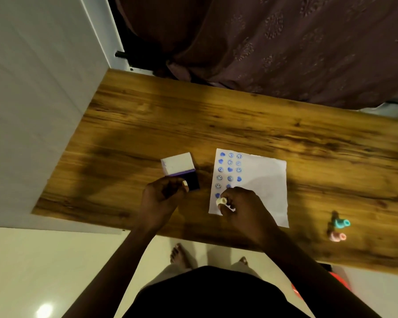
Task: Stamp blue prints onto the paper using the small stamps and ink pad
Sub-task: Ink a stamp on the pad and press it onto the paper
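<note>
A white sheet of paper (264,187) lies on the wooden table (124,125), with three columns of blue heart and smiley prints down its left side. My right hand (241,203) rests on the paper's lower left corner, fingers closed around a small cream stamp (221,200). To the left sits the ink pad (193,181), its white lid (177,165) flipped up behind the dark pad. My left hand (162,196) holds the pad's near edge, thumb on top.
A teal stamp (341,223) and a pink stamp (337,236) lie on the table at the right near the front edge. A patterned curtain (285,42) hangs behind the table. A white wall (32,88) borders the left. My bare feet show below.
</note>
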